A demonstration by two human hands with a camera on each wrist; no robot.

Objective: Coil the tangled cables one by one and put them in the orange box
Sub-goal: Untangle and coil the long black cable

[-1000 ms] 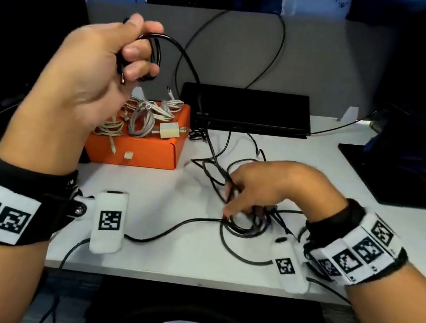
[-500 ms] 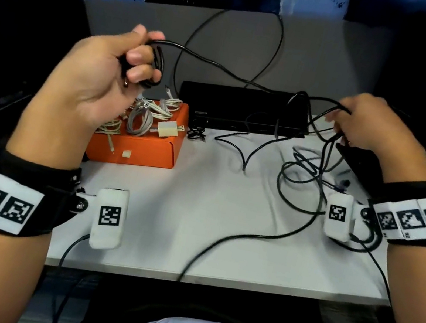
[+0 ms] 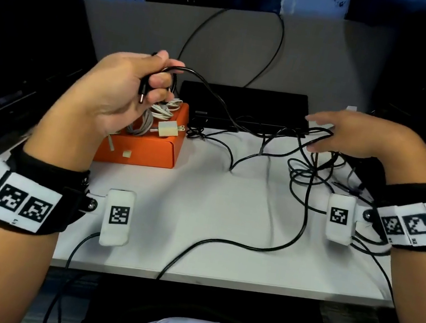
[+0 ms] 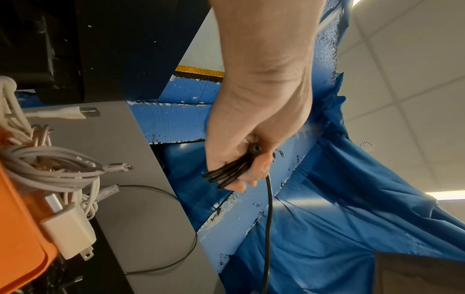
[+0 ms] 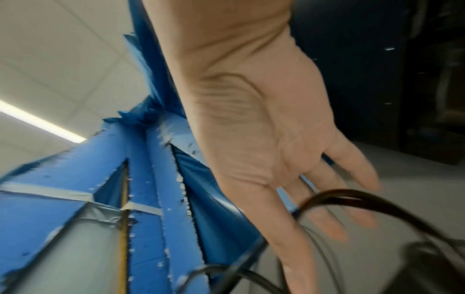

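Note:
My left hand is raised over the orange box and grips a small coil of black cable with its plug end poking out. The cable's free length runs right to a loose black tangle on the white table. My right hand hovers over that tangle with fingers straight and spread; cable strands pass under the fingertips, ungripped. The orange box holds coiled white cables and a white charger.
A flat black device lies at the back of the table behind the tangle. A dark monitor stands at the left. One black cable trails over the table's front edge.
My right hand lifted a cable strand from the table's middle to the right, then dropped lower and opened its fingers. The left hand keeps its coil and has shifted slightly right.

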